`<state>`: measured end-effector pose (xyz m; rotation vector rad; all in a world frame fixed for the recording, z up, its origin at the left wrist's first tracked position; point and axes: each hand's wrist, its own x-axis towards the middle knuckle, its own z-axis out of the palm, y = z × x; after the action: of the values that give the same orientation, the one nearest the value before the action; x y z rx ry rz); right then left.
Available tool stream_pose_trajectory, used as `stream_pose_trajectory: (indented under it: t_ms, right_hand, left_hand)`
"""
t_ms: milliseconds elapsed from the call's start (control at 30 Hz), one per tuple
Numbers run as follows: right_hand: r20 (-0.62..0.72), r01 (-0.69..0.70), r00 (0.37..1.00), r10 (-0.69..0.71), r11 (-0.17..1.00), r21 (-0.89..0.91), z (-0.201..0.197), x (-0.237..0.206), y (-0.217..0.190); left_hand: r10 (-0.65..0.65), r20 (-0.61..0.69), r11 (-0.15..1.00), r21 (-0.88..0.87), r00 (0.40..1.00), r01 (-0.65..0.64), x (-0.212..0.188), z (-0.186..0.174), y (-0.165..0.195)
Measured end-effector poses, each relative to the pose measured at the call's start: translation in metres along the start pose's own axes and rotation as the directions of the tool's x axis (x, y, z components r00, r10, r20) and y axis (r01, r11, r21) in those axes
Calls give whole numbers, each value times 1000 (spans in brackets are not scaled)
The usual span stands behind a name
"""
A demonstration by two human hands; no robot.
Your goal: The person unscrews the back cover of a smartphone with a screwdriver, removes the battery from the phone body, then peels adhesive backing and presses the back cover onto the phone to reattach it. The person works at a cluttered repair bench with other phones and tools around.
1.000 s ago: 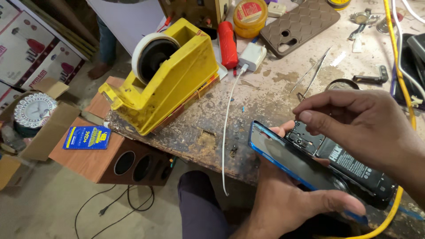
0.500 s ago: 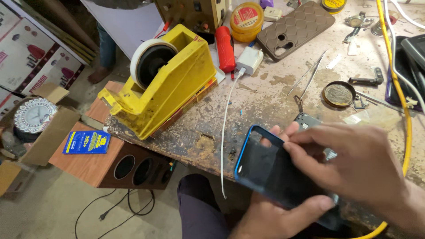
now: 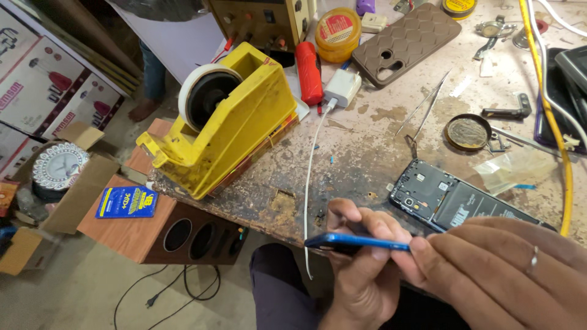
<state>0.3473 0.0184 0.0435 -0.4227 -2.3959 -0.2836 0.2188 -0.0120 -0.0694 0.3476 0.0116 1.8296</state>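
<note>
Fingers of both hands meet at the bottom centre of the frame on a thin blue phone back cover (image 3: pixel 358 242), seen edge-on and held out past the near edge of the bench, over the person's lap. The left hand (image 3: pixel 361 275) grips it from below with thumb and fingers curled round the edge; the right hand (image 3: pixel 489 275), lower right, pinches its right end with the fingertips, a ring on one finger. With only fingertips on so thin a panel and nothing under it, I judge that a slip would send it to the floor, and that a hard squeeze or twist between the two hands could bend or crack it. Just beyond, in the right middle, the opened phone (image 3: pixel 452 198) lies face down on the worn wooden bench (image 3: pixel 367 153) with its board and battery bare; it sits close to the bench edge, so a sweep of the right wrist could knock it off, and grit from the flaking surface could get inside. A white cable (image 3: pixel 310 177) hangs over the edge right beside the left hand and runs up to a white charger (image 3: pixel 342 87); a snag there could drag the charger along. Tweezers (image 3: pixel 425 110) and a round tin lid (image 3: pixel 468 131) lie a little farther back, near enough to be bumped. Farther still, at the upper left, stands a yellow tape dispenser (image 3: pixel 226 122), with a red tool (image 3: pixel 309 73) and a brown phone case (image 3: pixel 403 43) at the top, all well apart from the hands
</note>
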Motion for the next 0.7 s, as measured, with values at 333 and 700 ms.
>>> stream_pose_trajectory:
  t_ms: [333,700]
  right_hand:
    - [21,48,999,-48,999,-7,2,-5,-2]
    - [82,-520,848,523,852,-63,18,-5,9]
  left_hand:
    - [79,101,995,-67,992,-72,-2,-15,-13]
    - [55,-361,956,288,931,56,-19,6,-7]
